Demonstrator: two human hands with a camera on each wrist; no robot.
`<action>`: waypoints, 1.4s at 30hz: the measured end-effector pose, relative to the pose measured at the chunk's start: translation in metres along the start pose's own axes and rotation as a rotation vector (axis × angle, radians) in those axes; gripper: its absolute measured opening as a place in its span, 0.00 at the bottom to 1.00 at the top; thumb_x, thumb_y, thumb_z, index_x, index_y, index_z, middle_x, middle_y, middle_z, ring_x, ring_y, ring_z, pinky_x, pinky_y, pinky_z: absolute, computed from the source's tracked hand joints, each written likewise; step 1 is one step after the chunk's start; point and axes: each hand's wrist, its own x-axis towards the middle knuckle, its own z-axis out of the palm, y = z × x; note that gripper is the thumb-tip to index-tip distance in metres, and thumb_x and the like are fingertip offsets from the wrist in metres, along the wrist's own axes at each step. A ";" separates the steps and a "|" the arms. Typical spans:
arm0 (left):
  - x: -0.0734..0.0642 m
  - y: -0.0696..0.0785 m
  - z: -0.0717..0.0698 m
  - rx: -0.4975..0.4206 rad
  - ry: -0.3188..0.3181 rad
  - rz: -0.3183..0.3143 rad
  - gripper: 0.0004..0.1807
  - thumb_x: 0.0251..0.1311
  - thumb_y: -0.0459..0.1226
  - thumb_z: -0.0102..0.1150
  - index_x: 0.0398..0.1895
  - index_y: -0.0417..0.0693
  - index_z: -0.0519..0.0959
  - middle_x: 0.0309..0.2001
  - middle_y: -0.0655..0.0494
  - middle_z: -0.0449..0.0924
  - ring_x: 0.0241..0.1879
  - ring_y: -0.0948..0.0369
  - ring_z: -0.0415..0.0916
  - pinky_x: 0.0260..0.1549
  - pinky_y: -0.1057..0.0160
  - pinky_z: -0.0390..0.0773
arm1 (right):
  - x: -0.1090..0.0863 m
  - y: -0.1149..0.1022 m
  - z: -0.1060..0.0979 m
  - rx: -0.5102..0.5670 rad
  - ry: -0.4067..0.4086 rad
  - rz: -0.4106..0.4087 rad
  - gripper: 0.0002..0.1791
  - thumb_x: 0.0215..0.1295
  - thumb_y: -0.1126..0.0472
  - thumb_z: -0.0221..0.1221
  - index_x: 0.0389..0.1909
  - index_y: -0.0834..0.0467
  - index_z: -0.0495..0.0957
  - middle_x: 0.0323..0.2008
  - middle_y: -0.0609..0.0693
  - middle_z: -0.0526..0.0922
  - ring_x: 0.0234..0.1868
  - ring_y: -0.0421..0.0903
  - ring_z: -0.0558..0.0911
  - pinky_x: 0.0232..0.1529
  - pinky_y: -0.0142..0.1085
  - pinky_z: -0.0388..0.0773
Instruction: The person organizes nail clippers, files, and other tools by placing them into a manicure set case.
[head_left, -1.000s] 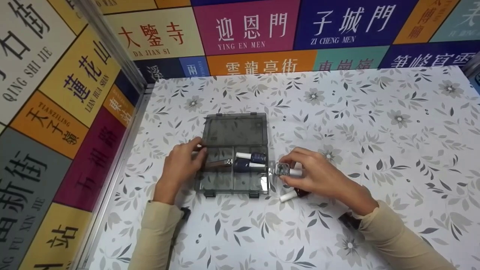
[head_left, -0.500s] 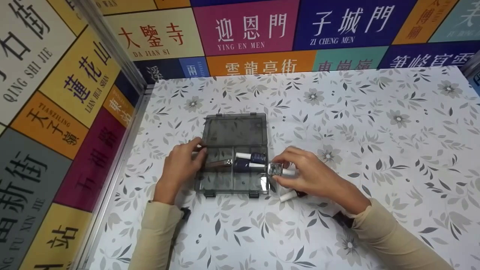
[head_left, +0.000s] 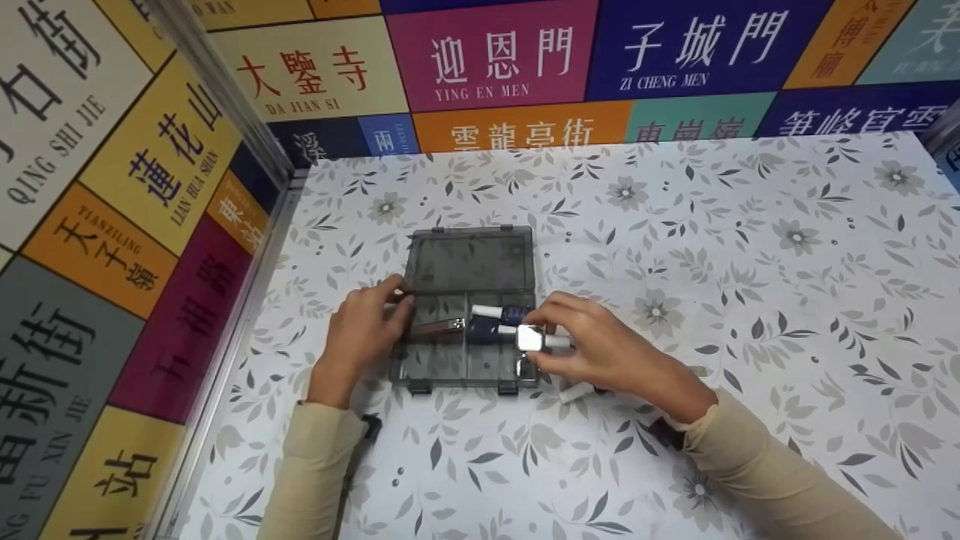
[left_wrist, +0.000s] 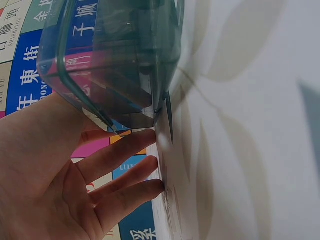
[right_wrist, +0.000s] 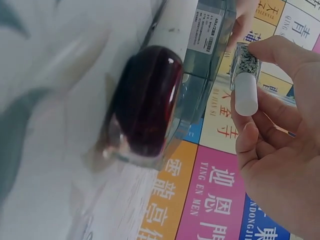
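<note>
My right hand (head_left: 604, 345) pinches a small clear nail polish bottle (head_left: 531, 338) with a white cap, above the right side of a grey see-through plastic box (head_left: 471, 259). Dark glitter shows inside this bottle in the right wrist view. My left hand (head_left: 364, 330) touches the box's left side, its fingers fairly straight and their tips at the tabletop in the left wrist view. The box lies open, lid folded back. In its compartments are two dark blue nail polish bottles (head_left: 487, 330), partly behind the held one, and a nail clipper (head_left: 439, 327).
A dark red nail polish bottle (right_wrist: 145, 100) with a white cap lies on the table right of the box, mostly hidden under my right hand in the head view. The floral tabletop (head_left: 712, 262) meets lettered wall panels (head_left: 517, 52) at back and left.
My right hand has moved left with the glitter nail polish bottle, from beside the box to over its right compartments. My left hand has stayed at the box's left side.
</note>
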 end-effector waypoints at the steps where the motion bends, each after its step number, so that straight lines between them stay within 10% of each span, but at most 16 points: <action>1: 0.000 0.000 0.000 -0.001 0.000 0.001 0.07 0.78 0.47 0.62 0.51 0.58 0.84 0.52 0.52 0.93 0.51 0.45 0.91 0.41 0.38 0.86 | 0.001 0.000 0.001 -0.001 0.000 -0.005 0.22 0.65 0.54 0.75 0.57 0.56 0.86 0.48 0.47 0.87 0.46 0.42 0.85 0.51 0.38 0.87; 42: 0.001 0.002 -0.001 0.007 -0.037 -0.036 0.08 0.79 0.47 0.60 0.53 0.61 0.84 0.56 0.52 0.92 0.56 0.45 0.90 0.45 0.38 0.87 | 0.026 -0.006 0.030 0.036 -0.042 -0.045 0.22 0.69 0.52 0.74 0.60 0.57 0.85 0.53 0.50 0.85 0.52 0.47 0.85 0.61 0.45 0.84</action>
